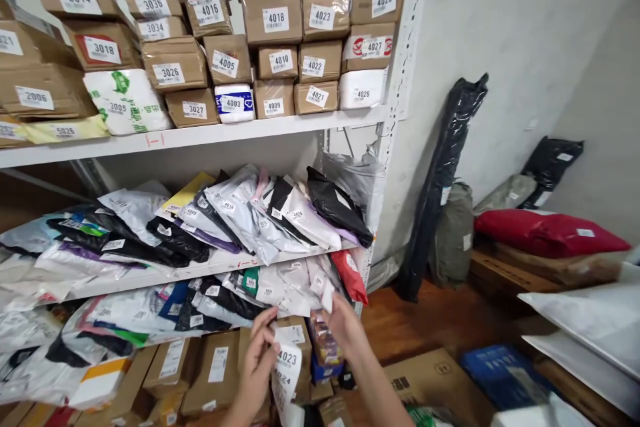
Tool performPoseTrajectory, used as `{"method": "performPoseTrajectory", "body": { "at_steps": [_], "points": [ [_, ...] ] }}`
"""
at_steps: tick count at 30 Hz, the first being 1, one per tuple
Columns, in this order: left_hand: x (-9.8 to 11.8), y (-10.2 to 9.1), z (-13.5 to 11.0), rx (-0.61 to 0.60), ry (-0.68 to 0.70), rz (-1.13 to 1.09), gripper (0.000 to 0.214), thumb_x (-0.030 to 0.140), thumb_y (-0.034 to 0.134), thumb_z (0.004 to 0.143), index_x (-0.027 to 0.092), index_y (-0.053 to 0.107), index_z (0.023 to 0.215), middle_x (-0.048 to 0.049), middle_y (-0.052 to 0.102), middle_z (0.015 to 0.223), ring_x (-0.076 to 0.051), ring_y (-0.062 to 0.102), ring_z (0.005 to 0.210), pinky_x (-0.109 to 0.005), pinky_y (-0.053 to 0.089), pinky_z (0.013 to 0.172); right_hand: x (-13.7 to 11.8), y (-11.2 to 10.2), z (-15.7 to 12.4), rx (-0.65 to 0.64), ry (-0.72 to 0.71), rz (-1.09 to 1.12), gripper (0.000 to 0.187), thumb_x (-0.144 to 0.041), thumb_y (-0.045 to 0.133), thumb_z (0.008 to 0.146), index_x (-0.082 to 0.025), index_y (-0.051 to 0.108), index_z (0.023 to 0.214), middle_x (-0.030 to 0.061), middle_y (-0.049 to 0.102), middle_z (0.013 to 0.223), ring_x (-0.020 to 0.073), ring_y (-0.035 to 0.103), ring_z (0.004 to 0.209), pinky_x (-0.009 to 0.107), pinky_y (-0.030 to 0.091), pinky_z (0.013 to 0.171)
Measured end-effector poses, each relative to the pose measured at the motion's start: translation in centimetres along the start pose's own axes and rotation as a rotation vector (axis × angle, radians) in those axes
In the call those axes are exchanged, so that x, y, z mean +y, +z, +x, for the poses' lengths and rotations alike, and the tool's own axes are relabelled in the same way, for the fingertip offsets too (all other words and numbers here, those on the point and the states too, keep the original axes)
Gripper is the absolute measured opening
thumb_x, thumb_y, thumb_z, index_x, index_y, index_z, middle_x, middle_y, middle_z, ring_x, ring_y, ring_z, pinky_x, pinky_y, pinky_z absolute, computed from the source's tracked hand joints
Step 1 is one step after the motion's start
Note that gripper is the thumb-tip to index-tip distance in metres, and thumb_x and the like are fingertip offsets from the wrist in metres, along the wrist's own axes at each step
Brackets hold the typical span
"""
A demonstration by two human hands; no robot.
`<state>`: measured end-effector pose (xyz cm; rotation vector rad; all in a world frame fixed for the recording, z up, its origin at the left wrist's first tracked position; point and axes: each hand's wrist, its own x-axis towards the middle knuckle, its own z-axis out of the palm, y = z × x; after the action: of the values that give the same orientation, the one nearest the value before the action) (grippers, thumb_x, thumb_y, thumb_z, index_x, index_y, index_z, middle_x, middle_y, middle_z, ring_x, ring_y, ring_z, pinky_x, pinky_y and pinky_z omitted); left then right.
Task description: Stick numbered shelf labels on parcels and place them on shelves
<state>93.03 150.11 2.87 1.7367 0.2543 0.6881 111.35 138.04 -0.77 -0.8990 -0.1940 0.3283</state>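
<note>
So the label strip (289, 373) hangs pretty much straight down from the person's left hand (261, 343), long axis running top to bottom with a slight lean. Numbers face the person and read near enough upright, 4023 up top and 4024 under it. The bottom end curls up on itself, so whatever's printed down there is hard to make out. It's plain white, kinda glossy paper with chunky black digits, and the sides bow a bit instead of lying flat.

Location-wise, it's out in front of the cartons (217, 367) under the lower rack, below the bagged parcels (295, 280).

Left hand is mostly closed, fingers curled, with the strip's upper part gripped at the fingertips. Right hand (345, 320) is up a bit higher, fingertips pinched on a small white slip (327, 297), right by the bagged parcels near the red bag (350, 273). Can't tell if the slip touches a bag, and no print is readable on it.
</note>
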Motion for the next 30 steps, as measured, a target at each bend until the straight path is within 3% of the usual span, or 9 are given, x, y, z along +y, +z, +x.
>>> {"method": "performPoseTrajectory", "body": {
  "at_steps": [3, 6, 8, 10, 15, 19, 23, 27, 30],
  "points": [
    [-0.2, 0.5, 3.3, -0.01, 0.005, -0.152, 0.028, 0.038, 0.06, 0.082, 0.018, 0.052, 0.064, -0.012, 0.052, 0.138, -0.032, 0.042, 0.132, -0.043, 0.031, 0.11, -3.4, 2.6, 9.2, -0.127, 0.094, 0.13, 0.033, -0.037, 0.083, 0.056, -0.02, 0.061, 0.075, 0.0036, 0.072, 0.086, 0.0197, 0.067, 0.082, 0.035, 0.054, 0.072],
    [-0.4, 2.5, 7.1, 0.062, -0.068, -0.365, 0.026, 0.033, 0.065, 0.076, 0.019, 0.048, 0.063, -0.0075, 0.069, 0.096, -0.027, 0.061, 0.105, -0.037, 0.046, 0.092, -5.6, 5.4, 17.1, -0.207, 0.098, 0.167, 0.033, -0.03, 0.084, 0.053, -0.02, 0.059, 0.072, -0.0001, 0.07, 0.078, 0.0162, 0.066, 0.075, 0.036, 0.054, 0.075],
    [-0.2, 4.2, 10.2, 0.13, -0.161, -0.486, 0.027, 0.031, 0.066, 0.073, 0.02, 0.044, 0.064, -0.0003, 0.064, 0.073, -0.02, 0.066, 0.081, -0.029, 0.049, 0.073, -7.0, 6.1, 20.9, -0.222, 0.083, 0.204, 0.033, -0.029, 0.084, 0.053, -0.02, 0.057, 0.07, -0.0024, 0.068, 0.072, 0.0151, 0.065, 0.072, 0.036, 0.053, 0.077],
    [0.8, 5.8, 13.5, 0.174, -0.224, -0.519, 0.028, 0.028, 0.067, 0.07, 0.02, 0.042, 0.064, 0.0032, 0.06, 0.066, -0.016, 0.064, 0.069, -0.024, 0.045, 0.062, -8.5, 5.4, 23.5, -0.226, 0.061, 0.253, 0.031, -0.029, 0.082, 0.056, -0.021, 0.057, 0.072, -0.0026, 0.068, 0.071, 0.016, 0.066, 0.076, 0.038, 0.053, 0.08],
    [4.1, 8.9, 22.1, 0.175, -0.177, -0.35, 0.021, 0.022, 0.066, 0.062, 0.018, 0.045, 0.063, 0.0022, 0.063, 0.065, -0.017, 0.065, 0.07, -0.023, 0.043, 0.063, -12.5, 0.7, 27.7, -0.211, 0.036, 0.357, 0.023, -0.032, 0.075, 0.067, -0.022, 0.06, 0.081, 0.0008, 0.071, 0.086, 0.0188, 0.065, 0.09, 0.041, 0.052, 0.083],
    [4.5, 12.0, 27.2, 0.198, -0.063, -0.157, 0.014, 0.019, 0.06, 0.06, 0.019, 0.045, 0.061, 0.0032, 0.06, 0.059, -0.013, 0.059, 0.059, -0.022, 0.042, 0.06, -15.5, -2.0, 29.9, -0.212, 0.078, 0.508, 0.019, -0.029, 0.072, 0.069, -0.024, 0.064, 0.086, 0.0023, 0.071, 0.102, 0.0197, 0.063, 0.101, 0.039, 0.053, 0.085],
    [3.1, 15.0, 28.7, 0.221, -0.032, -0.044, 0.009, 0.02, 0.052, 0.06, 0.019, 0.043, 0.059, 0.0039, 0.055, 0.056, -0.011, 0.051, 0.053, -0.021, 0.039, 0.057, -18.0, -4.5, 30.5, -0.232, 0.104, 0.637, 0.008, -0.027, 0.07, 0.071, -0.026, 0.065, 0.077, 0.0019, 0.07, 0.104, 0.0213, 0.062, 0.107, 0.042, 0.052, 0.09],
    [2.4, 16.9, 28.5, 0.221, -0.007, 0.066, 0.006, 0.02, 0.048, 0.062, 0.02, 0.042, 0.06, 0.0043, 0.05, 0.057, -0.01, 0.047, 0.054, -0.021, 0.038, 0.058, -18.7, -6.2, 30.5, -0.247, 0.118, 0.561, 0.008, -0.027, 0.071, 0.071, -0.025, 0.064, 0.074, 0.0034, 0.07, 0.098, 0.0216, 0.062, 0.107, 0.043, 0.051, 0.09],
    [3.3, 17.9, 29.4, 0.221, 0.047, 0.211, 0.008, 0.021, 0.049, 0.067, 0.02, 0.042, 0.063, 0.0047, 0.048, 0.06, -0.011, 0.046, 0.057, -0.022, 0.036, 0.06, -17.6, -5.9, 30.7, -0.184, -0.12, 0.336, 0.015, -0.036, 0.071, 0.071, -0.025, 0.062, 0.073, -0.0002, 0.069, 0.088, 0.0186, 0.064, 0.094, 0.044, 0.049, 0.089]
  ]
}}
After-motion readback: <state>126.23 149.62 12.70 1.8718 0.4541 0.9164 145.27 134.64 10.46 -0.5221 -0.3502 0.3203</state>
